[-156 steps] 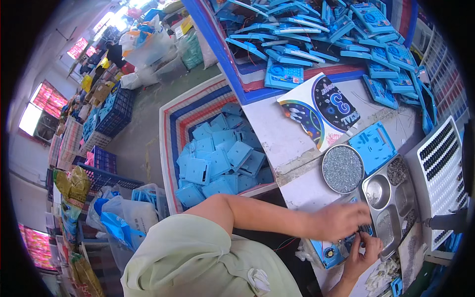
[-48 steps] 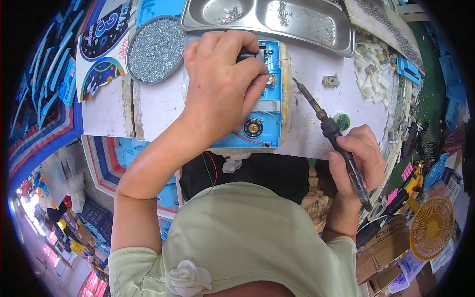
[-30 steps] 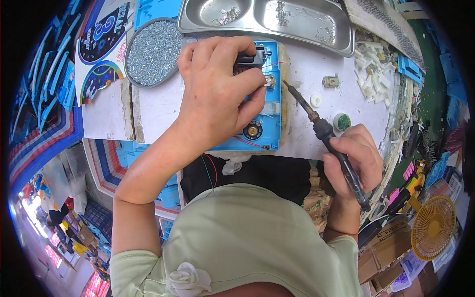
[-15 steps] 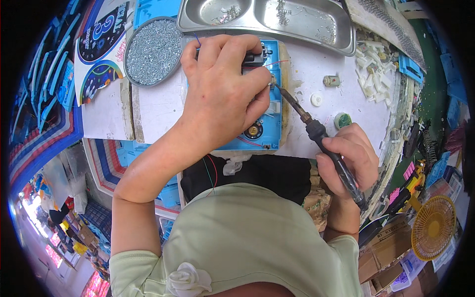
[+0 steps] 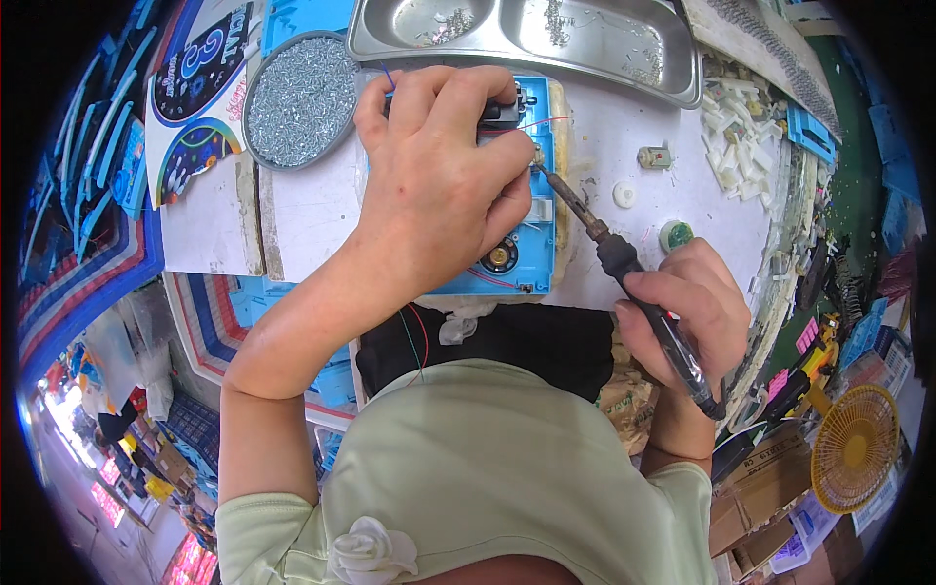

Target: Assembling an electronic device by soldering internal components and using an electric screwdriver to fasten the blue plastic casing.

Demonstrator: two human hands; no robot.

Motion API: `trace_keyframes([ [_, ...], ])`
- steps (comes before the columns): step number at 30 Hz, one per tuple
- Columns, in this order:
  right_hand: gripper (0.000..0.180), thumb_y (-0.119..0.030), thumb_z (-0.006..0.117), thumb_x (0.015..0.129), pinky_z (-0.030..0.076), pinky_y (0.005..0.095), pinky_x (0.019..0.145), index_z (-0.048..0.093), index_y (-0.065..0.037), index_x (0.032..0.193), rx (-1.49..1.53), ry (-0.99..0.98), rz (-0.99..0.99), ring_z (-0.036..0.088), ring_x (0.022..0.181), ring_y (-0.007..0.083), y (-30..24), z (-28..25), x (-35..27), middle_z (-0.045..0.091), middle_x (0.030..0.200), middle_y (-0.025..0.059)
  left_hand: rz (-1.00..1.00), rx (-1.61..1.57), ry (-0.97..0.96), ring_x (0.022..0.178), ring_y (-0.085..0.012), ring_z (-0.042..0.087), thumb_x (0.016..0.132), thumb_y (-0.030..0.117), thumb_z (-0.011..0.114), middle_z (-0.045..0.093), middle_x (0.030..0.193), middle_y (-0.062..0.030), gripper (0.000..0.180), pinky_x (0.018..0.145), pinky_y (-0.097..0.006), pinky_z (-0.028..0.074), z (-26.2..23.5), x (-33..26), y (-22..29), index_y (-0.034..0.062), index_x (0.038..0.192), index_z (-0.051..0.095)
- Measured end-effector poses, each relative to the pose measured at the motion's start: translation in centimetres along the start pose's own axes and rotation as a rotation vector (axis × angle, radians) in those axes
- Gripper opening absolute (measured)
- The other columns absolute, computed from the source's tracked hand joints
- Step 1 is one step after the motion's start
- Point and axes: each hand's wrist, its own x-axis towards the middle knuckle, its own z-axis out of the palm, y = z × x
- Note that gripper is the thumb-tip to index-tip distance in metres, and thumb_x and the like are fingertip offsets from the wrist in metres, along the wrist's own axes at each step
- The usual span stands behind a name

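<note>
My right hand (image 5: 687, 312) is closed around the dark handle of a soldering iron (image 5: 614, 255). The iron's tip reaches a small metal part beside my left fingertips. My left hand (image 5: 439, 161) bends over an open blue plastic case (image 5: 541, 253), its fingers curled and closed at a black block (image 5: 502, 115) inside; what the fingertips pinch is hidden. A thin red wire (image 5: 546, 122) sticks out to the right of that hand, and a blue wire shows by its little finger. Lower in the case sits a small round speaker (image 5: 500, 257).
Left of the case stands a round tray of screws (image 5: 302, 102). A steel divided tray (image 5: 595, 49) is behind. To the right lie a small motor (image 5: 654, 158), a white disc (image 5: 624, 195), a green-topped pot (image 5: 675, 235) and a heap of white plastic parts (image 5: 746, 146).
The soldering iron's tip has shifted slightly left and its handle a little lower, with my right hand moving along. My left hand stays almost still.
</note>
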Motion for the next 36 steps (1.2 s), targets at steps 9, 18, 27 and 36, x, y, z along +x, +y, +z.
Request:
trace_keyframes([
  [9, 0.031, -0.001, 0.083, 0.072, 0.040, 0.0327, 0.057, 0.071, -0.001, 0.101, 0.108, -0.001, 0.176, 0.053, 0.062, 0.0215, -0.6, -0.7, 0.4, 0.063, 0.074, 0.0077, -0.007, 0.017, -0.012, 0.116, -0.0303, 0.053, 0.073, 0.015, 0.076, 0.060, 0.122, -0.0073, 0.011, 0.102, -0.050, 0.031, 0.0, 0.1, 0.2, 0.0139, 0.083, 0.071],
  [18, 0.030, -0.001, 0.083, 0.076, 0.040, 0.0314, 0.061, 0.071, 0.002, 0.102, 0.144, 0.074, 0.235, 0.054, 0.065, 0.0203, -1.1, -1.5, -0.6, 0.065, 0.077, 0.0097, -0.007, 0.036, -0.022, 0.117, -0.0300, 0.052, 0.076, 0.016, 0.075, 0.059, 0.122, -0.0081, 0.009, 0.105, -0.052, 0.028, 0.0, 0.1, 0.3, 0.0134, 0.083, 0.071],
  [27, 0.031, -0.002, 0.084, 0.076, 0.043, 0.0311, 0.061, 0.070, 0.002, 0.104, 0.064, 0.041, 0.181, 0.056, 0.065, 0.0215, -0.9, -2.2, -0.7, 0.065, 0.077, 0.0103, -0.012, 0.046, -0.043, 0.117, -0.0296, 0.053, 0.076, 0.016, 0.075, 0.059, 0.122, -0.0075, 0.009, 0.108, -0.055, 0.026, -0.3, 0.2, 0.6, 0.0133, 0.084, 0.070],
  [36, 0.031, -0.002, 0.083, 0.079, 0.044, 0.0298, 0.062, 0.069, 0.002, 0.106, 0.081, 0.085, 0.195, 0.056, 0.068, 0.0191, -0.4, -2.1, -1.3, 0.067, 0.080, 0.0107, 0.005, 0.054, -0.013, 0.118, -0.0294, 0.053, 0.076, 0.015, 0.076, 0.059, 0.123, -0.0069, 0.011, 0.110, -0.056, 0.025, 0.0, 0.0, 0.5, 0.0137, 0.085, 0.069],
])
